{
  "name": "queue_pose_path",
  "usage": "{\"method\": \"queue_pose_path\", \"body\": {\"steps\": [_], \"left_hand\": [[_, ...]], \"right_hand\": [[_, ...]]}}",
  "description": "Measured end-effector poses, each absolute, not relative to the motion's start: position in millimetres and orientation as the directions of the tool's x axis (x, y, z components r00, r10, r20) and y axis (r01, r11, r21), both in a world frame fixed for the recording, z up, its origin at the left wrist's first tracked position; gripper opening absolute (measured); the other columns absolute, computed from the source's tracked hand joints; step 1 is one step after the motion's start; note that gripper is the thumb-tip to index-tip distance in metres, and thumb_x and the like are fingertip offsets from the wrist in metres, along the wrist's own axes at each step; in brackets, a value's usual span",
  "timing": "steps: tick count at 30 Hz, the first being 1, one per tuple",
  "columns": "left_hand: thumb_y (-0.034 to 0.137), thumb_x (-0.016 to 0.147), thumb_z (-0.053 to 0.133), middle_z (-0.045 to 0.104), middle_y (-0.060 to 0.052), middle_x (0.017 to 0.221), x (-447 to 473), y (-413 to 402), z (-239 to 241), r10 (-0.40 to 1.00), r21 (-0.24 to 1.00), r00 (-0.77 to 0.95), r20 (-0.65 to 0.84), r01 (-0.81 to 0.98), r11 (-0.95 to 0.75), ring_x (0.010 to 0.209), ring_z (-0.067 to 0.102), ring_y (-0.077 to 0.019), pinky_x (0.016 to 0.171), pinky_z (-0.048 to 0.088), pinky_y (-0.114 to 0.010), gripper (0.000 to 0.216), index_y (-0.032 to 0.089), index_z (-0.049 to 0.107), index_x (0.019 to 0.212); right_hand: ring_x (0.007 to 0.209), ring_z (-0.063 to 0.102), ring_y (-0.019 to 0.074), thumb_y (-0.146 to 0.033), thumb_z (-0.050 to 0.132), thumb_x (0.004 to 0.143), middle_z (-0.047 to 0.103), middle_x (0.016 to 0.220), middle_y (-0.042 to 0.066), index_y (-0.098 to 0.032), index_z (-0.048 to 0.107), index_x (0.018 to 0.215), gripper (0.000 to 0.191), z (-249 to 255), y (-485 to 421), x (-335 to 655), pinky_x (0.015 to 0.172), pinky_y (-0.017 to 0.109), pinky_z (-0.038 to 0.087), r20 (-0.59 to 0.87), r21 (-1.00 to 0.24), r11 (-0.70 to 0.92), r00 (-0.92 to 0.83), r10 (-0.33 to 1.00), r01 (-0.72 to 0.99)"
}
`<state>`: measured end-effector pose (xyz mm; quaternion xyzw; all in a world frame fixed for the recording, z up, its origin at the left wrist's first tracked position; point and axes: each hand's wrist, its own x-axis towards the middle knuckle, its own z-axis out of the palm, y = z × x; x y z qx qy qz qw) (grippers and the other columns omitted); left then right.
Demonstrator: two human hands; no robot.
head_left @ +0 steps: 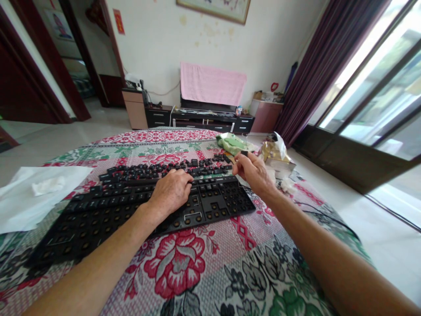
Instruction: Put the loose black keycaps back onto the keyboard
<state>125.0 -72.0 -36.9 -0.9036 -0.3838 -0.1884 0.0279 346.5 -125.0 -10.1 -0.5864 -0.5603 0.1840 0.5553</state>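
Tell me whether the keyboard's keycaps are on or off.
Mostly off: the keyboard shows bare sockets along its near rows; loose keycaps lie heaped behind it.

1. You can read no text anywhere in this view.
2. Keyboard (98, 215) and loose keycaps (154, 169): legends too small and blurred for you to make out.
3. Red slip (119, 21) on the far wall: marks present, illegible.

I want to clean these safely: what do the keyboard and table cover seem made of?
Keyboard: probably moulded black plastic, matt with slight sheen on its bare frame. Table cover: looks like printed fabric, matt, floral, draping softly over the edge.
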Motion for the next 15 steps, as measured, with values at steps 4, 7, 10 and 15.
{"method": "queue_pose_path", "body": {"steps": [4, 7, 10, 15], "left_hand": [[0.027, 0.078, 0.043, 0.059, -0.002, 0.088, 125.1, -72.1, -36.8, 0.683, 0.096, 0.636, 0.359, 0.702, -0.705, 0.083, 0.05, -0.018, 0.073, 0.043, -0.03, 0.022, 0.023, 0.062, 0.087], [0.027, 0.078, 0.043, 0.06, -0.002, 0.088, 125.1, -72.8, -36.2, 0.682, 0.09, 0.638, 0.357, 0.703, -0.705, 0.083, 0.05, -0.0183, 0.073, 0.043, -0.03, 0.022, 0.022, 0.061, 0.088], [0.026, 0.078, 0.043, 0.06, -0.002, 0.088, 125.1, -73.1, -35.7, 0.682, 0.086, 0.639, 0.357, 0.704, -0.705, 0.083, 0.049, -0.0184, 0.073, 0.043, -0.03, 0.022, 0.022, 0.061, 0.088], [0.026, 0.078, 0.043, 0.059, -0.002, 0.088, 124.8, -72.4, -36.2, 0.682, 0.087, 0.639, 0.355, 0.704, -0.705, 0.083, 0.049, -0.0182, 0.073, 0.042, -0.03, 0.021, 0.022, 0.061, 0.088]], "right_hand": [[0.04, 0.037, 0.0068, -0.034, 0.037, 0.079, 0.046, 0.044, -0.005, -0.017, 0.054, 0.075, 0.024, -9.9, -126.5, 347.1, 0.041, 0.02, 0.028, 0.42, -0.849, 0.244, 0.319, 0.85, 0.469], [0.04, 0.036, 0.007, -0.028, 0.033, 0.078, 0.042, 0.043, -0.005, -0.016, 0.056, 0.078, 0.025, -11.8, -126.9, 347.4, 0.041, 0.02, 0.028, 0.407, -0.862, 0.266, 0.279, 0.87, 0.431], [0.04, 0.036, 0.0071, -0.026, 0.032, 0.078, 0.043, 0.048, -0.004, -0.015, 0.056, 0.086, 0.028, -14.5, -126.0, 346.9, 0.039, 0.021, 0.027, 0.345, -0.903, 0.255, 0.231, 0.91, 0.347], [0.048, 0.044, 0.0077, -0.03, 0.034, 0.08, 0.05, 0.065, 0.0, -0.014, 0.054, 0.097, 0.03, -13.0, -127.6, 339.9, 0.042, 0.022, 0.037, 0.2, -0.965, 0.176, 0.114, 0.973, 0.193]]}}
